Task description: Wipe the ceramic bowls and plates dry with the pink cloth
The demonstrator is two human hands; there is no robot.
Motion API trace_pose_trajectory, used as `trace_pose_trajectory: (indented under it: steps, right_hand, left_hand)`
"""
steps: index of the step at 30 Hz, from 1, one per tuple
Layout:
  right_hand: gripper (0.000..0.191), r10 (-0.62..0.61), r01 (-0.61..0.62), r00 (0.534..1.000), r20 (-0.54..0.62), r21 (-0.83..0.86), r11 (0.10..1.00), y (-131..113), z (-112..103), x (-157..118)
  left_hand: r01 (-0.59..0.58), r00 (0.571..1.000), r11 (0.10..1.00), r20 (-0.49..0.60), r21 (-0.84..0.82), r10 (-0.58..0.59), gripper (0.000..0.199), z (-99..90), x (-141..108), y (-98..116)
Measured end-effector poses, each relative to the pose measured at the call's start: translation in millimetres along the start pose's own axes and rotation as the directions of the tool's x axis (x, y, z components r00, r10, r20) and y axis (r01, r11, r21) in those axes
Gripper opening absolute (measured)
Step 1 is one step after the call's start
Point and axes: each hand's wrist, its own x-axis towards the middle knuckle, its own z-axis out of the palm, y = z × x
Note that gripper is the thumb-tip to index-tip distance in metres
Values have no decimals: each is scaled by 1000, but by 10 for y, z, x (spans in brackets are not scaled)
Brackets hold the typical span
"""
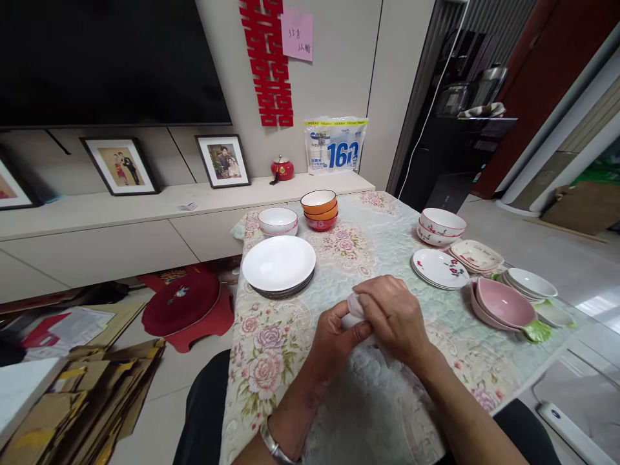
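Both hands meet over the near middle of the flowered tablecloth (268,368). Fingers of my left hand (336,339) are closed round a small white object (356,310), perhaps a cup. My right hand (392,313) presses over its top and right side with a whitish cloth or tissue, mostly hidden by the fingers. Ahead and to the left lies a stack of plates, a white one (279,263) on top. Off to the right are stacked flower-patterned plates (440,268).
Behind the plates stand white bowls (278,221) and orange and red bowls (319,208). More bowls (442,226), square dishes (477,255), pink bowls (506,303) and small white bowls (530,284) line the right side. A red stool (188,303) is left of the table.
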Motion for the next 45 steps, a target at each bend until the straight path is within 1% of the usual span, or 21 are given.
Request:
trace_pose_trajectory:
  steps: [1, 2, 4, 6, 7, 9, 10, 12, 14, 16, 18, 21, 23, 26, 28, 31, 35, 37, 39, 42, 45]
  right_hand:
    - [25, 84, -81, 996, -30, 100, 992, 78, -12, 12]
    - [27, 209, -194, 977, -50, 216, 957, 167, -21, 24]
    - [30, 439, -386, 897, -60, 379, 841, 344, -16, 37]
    - [31, 546, -471, 834, -76, 418, 777, 468, 22, 33]
    - [31, 559, -479, 822, -105, 403, 780, 498, 48, 25]
    - [27, 524, -443, 827, -204, 336, 831, 492, 98, 8]
    - [24, 475, -401, 842, -256, 293, 868, 462, 114, 2]
    - [17, 326, -273, 887, -327, 197, 942, 366, 126, -2]
    - [10, 151, -121, 928, -340, 106, 987, 256, 111, 0]
    - [7, -8, 22, 957, -289, 45, 999, 159, 79, 2]
    - [9, -140, 145, 974, -178, 18, 989, 97, 39, 2]
    - [10, -255, 254, 967, 3, 34, 966, 103, -21, 8]
    - [9, -252, 250, 967, 32, 58, 967, 176, -58, 23]
    - [8, -173, 175, 985, -24, 96, 980, 313, -109, 52]
    - [9, -137, 140, 990, -34, 93, 986, 340, -139, 62]
    - [12, -175, 173, 983, 52, 29, 984, 200, -163, 52]
    - [18, -250, 274, 941, 227, -81, 958, -79, -163, 27]
    - [19, -247, 276, 937, 247, -90, 957, -92, -182, 28]
    - [15, -222, 242, 951, 215, -68, 968, 3, -220, 37]
    - [12, -154, 162, 983, 100, -69, 984, 190, -258, 48]
    - [12, -117, 117, 993, 2, -81, 990, 185, -201, 34]
  left_hand:
    - [22, 1000, 999, -14, -30, -23, 31, -3, -2, -19]
    - [41, 999, 997, -31, -71, -43, 32, -5, -3, -41]
    - [59, 996, 984, -62, -170, -71, 34, -2, 4, -84]
    - [63, 992, 965, -93, -254, -90, 34, 9, 19, -114]
    - [61, 990, 959, -109, -278, -94, 33, 15, 28, -121]
    - [48, 986, 949, -137, -312, -95, 31, 26, 43, -119]
    - [40, 985, 945, -148, -326, -93, 31, 29, 49, -113]
    - [22, 982, 933, -165, -360, -87, 30, 30, 58, -93]
    - [4, 982, 917, -173, -399, -80, 30, 26, 67, -73]
    - [-21, 982, 897, -177, -441, -64, 30, 20, 77, -55]
    - [-42, 983, 883, -179, -468, -48, 28, 15, 88, -41]
    - [-49, 983, 875, -177, -482, -42, 28, 11, 100, -26]
    - [-48, 984, 870, -175, -491, -44, 32, 9, 106, -24]
    - [-58, 978, 861, -200, -506, -52, 36, -1, 118, -32]
    - [-59, 974, 858, -217, -511, -62, 38, -11, 127, -37]
    - [-54, 972, 857, -222, -513, -72, 40, -24, 135, -32]
    - [-45, 964, 863, -248, -502, -94, 38, -26, 132, -16]
    - [-41, 963, 864, -249, -501, -99, 39, -18, 128, -15]
    - [-37, 971, 862, -223, -505, -89, 42, -4, 124, -20]
    - [-44, 982, 863, -180, -503, -56, 41, 17, 120, -34]
    - [-56, 984, 866, -174, -497, -36, 39, 23, 119, -36]
